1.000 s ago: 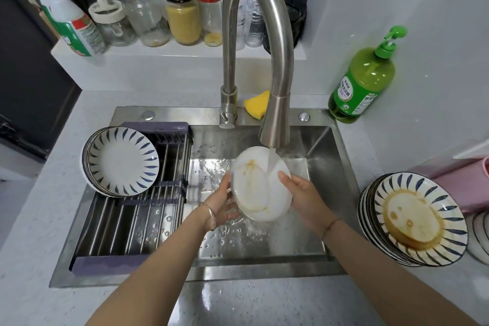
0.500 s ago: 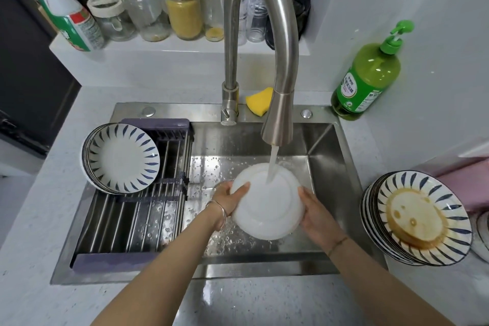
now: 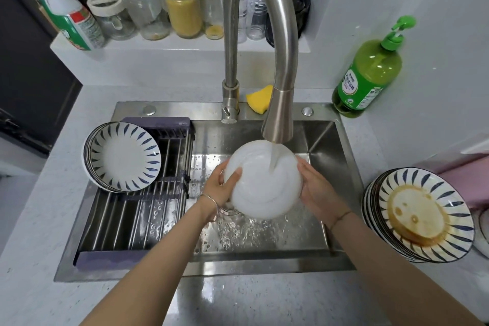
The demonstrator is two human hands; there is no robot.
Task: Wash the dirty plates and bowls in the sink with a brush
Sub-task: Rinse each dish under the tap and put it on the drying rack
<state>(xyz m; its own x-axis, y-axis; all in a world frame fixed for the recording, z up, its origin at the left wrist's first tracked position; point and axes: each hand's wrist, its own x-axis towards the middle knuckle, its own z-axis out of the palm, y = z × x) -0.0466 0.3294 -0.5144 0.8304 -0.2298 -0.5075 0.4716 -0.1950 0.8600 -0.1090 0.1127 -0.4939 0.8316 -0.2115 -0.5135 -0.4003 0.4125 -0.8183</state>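
Left hand [image 3: 217, 188] fingers [image 3: 234, 176] curl round the rim of the white dish [image 3: 262, 193], seemingly bottom-up. The right hand [image 3: 315, 185] clasps the opposite edge beneath the tap [image 3: 277, 124].

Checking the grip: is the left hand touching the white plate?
Touching. Head view: the left hand grips the white plate, thumb lying across its rim.

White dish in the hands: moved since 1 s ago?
Yes. The white dish has flipped over: stained face up then, plain white side up now. Its position barely shifted; it is still just below the steel faucet spout.
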